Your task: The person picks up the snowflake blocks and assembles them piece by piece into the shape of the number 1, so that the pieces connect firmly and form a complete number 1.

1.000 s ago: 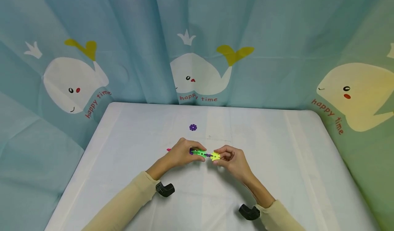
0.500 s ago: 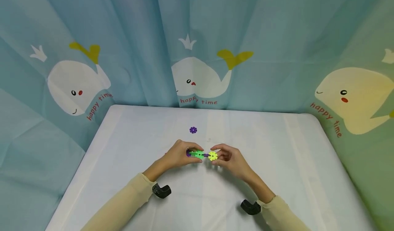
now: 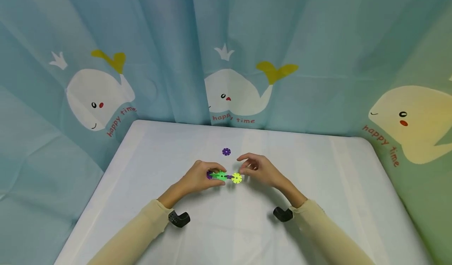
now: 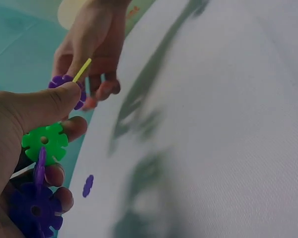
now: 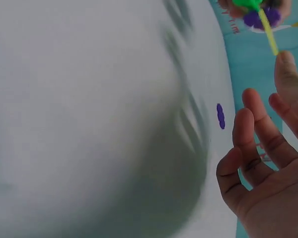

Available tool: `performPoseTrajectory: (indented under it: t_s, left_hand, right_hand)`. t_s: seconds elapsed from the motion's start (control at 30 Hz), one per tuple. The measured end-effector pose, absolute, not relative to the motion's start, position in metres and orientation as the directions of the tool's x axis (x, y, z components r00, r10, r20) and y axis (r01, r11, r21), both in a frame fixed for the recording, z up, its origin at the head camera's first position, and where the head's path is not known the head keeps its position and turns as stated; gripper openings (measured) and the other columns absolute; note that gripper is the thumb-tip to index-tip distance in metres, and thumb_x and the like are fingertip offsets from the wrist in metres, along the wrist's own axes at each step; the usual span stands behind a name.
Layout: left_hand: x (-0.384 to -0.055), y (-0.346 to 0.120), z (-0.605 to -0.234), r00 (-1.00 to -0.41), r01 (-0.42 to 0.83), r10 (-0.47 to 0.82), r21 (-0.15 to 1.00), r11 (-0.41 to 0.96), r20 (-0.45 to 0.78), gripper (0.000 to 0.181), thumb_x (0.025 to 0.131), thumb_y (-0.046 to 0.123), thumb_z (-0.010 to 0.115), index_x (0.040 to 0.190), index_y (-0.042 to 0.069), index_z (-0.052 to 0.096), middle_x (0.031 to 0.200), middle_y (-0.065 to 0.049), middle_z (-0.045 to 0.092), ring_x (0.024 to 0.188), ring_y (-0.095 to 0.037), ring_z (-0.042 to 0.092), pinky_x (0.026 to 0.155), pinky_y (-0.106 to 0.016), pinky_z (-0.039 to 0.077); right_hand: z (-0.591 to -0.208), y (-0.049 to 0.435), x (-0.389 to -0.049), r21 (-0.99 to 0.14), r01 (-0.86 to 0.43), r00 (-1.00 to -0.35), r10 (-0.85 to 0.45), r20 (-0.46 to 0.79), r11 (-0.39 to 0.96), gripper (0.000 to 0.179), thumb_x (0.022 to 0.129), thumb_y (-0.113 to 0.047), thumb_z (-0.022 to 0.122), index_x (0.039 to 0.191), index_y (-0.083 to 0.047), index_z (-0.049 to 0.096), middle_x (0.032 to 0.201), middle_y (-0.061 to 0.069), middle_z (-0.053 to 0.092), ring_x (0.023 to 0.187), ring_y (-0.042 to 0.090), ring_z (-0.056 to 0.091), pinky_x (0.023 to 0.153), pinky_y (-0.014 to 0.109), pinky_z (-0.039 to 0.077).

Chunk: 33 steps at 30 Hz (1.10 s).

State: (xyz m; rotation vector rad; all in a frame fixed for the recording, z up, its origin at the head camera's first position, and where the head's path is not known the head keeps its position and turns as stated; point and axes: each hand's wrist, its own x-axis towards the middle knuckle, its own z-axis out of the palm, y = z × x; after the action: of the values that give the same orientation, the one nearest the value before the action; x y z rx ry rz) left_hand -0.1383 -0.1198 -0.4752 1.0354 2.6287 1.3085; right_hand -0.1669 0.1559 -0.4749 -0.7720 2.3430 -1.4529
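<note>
A chain of interlocking plastic snowflake discs is held in my left hand (image 3: pixel 199 177), off the table. In the left wrist view its thumb and fingers grip around a green disc (image 4: pixel 44 144), with a purple disc (image 4: pixel 35 210) below, partly within the palm. Beyond the thumb, another purple disc (image 4: pixel 59 82) carries a yellow disc (image 3: pixel 237 178) at the chain's free end. My right hand (image 3: pixel 260 170) is just right of the yellow disc, fingers loosely bent and holding nothing. Its thumb lies very close to the yellow edge; whether they touch I cannot tell.
A loose purple disc (image 3: pixel 226 151) lies flat on the white tabletop (image 3: pixel 300 202), beyond the hands. A blue curtain (image 3: pixel 169 61) with whale prints hangs behind the table's back edge and down both sides.
My right hand has let go of the yellow disc and drawn slightly up from it. The left hand keeps its grip, and the chain has moved a little left.
</note>
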Motion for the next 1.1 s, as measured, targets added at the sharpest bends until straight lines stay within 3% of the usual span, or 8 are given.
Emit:
performPoseTrajectory:
  t_s: [0.27, 0.47, 0.77, 1.1]
  left_hand:
    - [-0.138, -0.129, -0.479, -0.792, 0.535, 0.552, 0.730, 0.425, 0.260, 0.032, 0.081, 0.020, 0.090, 0.109, 0.009, 0.077, 0.095, 0.004, 0.077, 0.085, -0.003, 0.068, 0.080, -0.026, 0.056]
    - [-0.135, -0.133, -0.480, -0.790, 0.533, 0.555, 0.739, 0.413, 0.260, 0.033, 0.083, 0.022, 0.089, 0.110, 0.007, 0.076, 0.096, 0.004, 0.076, 0.086, -0.003, 0.068, 0.080, -0.026, 0.056]
    - [-0.134, -0.138, -0.476, -0.797, 0.534, 0.538, 0.735, 0.418, 0.274, 0.032, 0.082, 0.020, 0.089, 0.109, 0.007, 0.077, 0.094, 0.004, 0.077, 0.084, -0.004, 0.069, 0.078, -0.026, 0.056]
    - [-0.133, -0.138, -0.475, -0.802, 0.530, 0.532, 0.735, 0.422, 0.272, 0.031, 0.082, 0.020, 0.089, 0.108, 0.011, 0.077, 0.093, 0.004, 0.076, 0.084, -0.004, 0.069, 0.078, -0.026, 0.056]
  right_hand:
    - [-0.486, 0.135, -0.207, -0.759, -0.415, -0.833, -0.544, 0.095, 0.502, 0.030, 0.094, -0.015, 0.077, 0.122, -0.004, 0.071, 0.092, 0.004, 0.071, 0.071, 0.017, 0.063, 0.071, 0.034, 0.052]
    - [-0.499, 0.118, -0.226, -0.640, -0.481, -0.835, -0.536, 0.125, 0.600, 0.028, 0.093, -0.010, 0.077, 0.121, -0.005, 0.072, 0.094, 0.008, 0.068, 0.077, 0.018, 0.059, 0.073, 0.035, 0.050]
    - [-0.497, 0.098, -0.238, -0.528, -0.431, -0.857, -0.515, -0.015, 0.732, 0.033, 0.097, -0.012, 0.072, 0.129, -0.015, 0.071, 0.100, 0.009, 0.060, 0.085, 0.021, 0.055, 0.071, 0.036, 0.046]
    - [-0.499, 0.096, -0.239, -0.499, -0.412, -0.869, -0.494, -0.037, 0.762, 0.025, 0.096, -0.010, 0.074, 0.121, -0.015, 0.072, 0.105, 0.009, 0.060, 0.090, 0.023, 0.058, 0.076, 0.042, 0.051]
